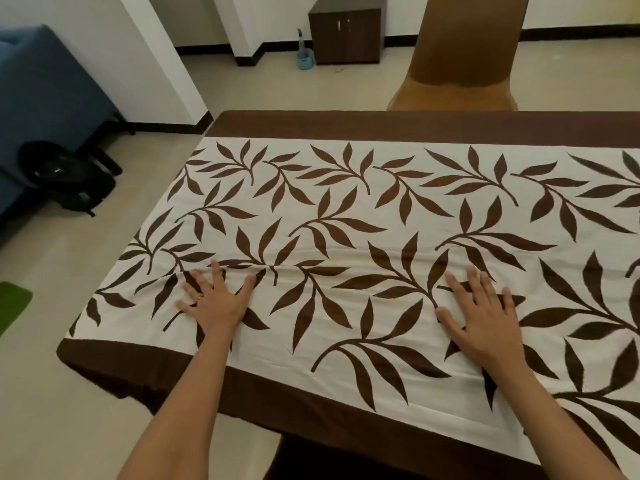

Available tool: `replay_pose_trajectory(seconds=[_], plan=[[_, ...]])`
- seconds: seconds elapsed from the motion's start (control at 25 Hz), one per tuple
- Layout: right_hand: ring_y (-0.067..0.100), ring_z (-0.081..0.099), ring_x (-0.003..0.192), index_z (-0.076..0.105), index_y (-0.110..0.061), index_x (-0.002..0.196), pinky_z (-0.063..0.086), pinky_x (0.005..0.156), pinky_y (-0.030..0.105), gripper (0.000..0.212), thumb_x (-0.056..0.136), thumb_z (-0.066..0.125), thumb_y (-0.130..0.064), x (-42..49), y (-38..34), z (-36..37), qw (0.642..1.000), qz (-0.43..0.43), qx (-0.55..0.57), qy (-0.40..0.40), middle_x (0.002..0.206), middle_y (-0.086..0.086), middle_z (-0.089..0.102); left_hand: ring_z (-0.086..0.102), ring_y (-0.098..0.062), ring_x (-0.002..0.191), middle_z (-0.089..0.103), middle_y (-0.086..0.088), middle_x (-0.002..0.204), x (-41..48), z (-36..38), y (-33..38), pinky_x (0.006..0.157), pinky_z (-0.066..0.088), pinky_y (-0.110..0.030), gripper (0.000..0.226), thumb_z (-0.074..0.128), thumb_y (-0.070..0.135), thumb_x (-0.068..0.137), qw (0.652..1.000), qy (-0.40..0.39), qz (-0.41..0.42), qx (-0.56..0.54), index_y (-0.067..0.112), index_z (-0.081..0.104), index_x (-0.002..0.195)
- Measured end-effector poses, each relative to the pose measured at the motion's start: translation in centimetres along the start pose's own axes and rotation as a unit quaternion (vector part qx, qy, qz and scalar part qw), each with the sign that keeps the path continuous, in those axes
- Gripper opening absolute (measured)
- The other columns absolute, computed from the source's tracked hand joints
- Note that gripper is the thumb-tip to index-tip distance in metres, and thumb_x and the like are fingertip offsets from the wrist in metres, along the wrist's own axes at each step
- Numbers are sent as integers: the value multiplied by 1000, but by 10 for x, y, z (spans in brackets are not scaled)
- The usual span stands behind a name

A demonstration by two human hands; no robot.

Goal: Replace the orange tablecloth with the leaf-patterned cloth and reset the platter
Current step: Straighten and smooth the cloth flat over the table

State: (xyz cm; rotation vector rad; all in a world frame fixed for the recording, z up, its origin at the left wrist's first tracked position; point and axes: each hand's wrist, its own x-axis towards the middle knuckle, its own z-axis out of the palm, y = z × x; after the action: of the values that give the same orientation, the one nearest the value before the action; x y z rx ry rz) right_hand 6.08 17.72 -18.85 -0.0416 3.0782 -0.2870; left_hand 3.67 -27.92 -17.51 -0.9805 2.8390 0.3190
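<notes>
The leaf-patterned cloth [346,209], cream with brown leaves and a dark brown border, lies spread over the table. My left hand [216,301] presses flat on it near the left end, fingers spread. My right hand [481,315] lies flat on it further right, fingers straight. A low crease runs across the cloth between and just beyond my fingertips. No orange tablecloth and no platter are in view.
A chair with a brown cover [464,57] stands at the table's far side. A dark cabinet [346,31] is against the back wall. A blue sofa [45,95] and a black bag [69,176] are on the left, a green mat [12,303] on the floor.
</notes>
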Motion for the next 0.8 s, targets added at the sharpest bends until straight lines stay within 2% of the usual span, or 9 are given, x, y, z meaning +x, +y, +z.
replay_pose_trajectory(seconds=[0.4,0.6,0.72,0.8], plan=[[20,5,149,5,-40,152,5,119,50,71,89,12,-72,8,-8,7,999,45,-16,22,162,-1,2,-11,-39,147,-6,-13,162,50,-4,27,110,-9,-65,98,17,89,74,998,10,64,6,34,-2,154],[21,4,149,5,-41,152,4,119,50,71,88,12,-71,10,-12,1,999,43,-13,13,162,-1,1,-10,-38,147,-5,-14,162,48,-9,29,112,-10,-61,94,24,84,80,997,-3,75,-16,32,-1,154],[23,2,150,6,-39,153,1,119,51,75,85,9,-72,10,-15,-5,999,41,-15,-6,162,1,0,0,-39,147,3,-15,161,42,-21,20,113,-1,-61,88,33,79,83,994,0,74,-77,32,9,154],[25,0,149,10,-35,153,0,119,51,78,84,12,-71,10,-21,-11,999,46,8,-7,162,5,3,9,-43,145,9,-15,160,39,-29,7,112,9,-63,85,38,77,83,993,13,94,-66,30,20,151]])
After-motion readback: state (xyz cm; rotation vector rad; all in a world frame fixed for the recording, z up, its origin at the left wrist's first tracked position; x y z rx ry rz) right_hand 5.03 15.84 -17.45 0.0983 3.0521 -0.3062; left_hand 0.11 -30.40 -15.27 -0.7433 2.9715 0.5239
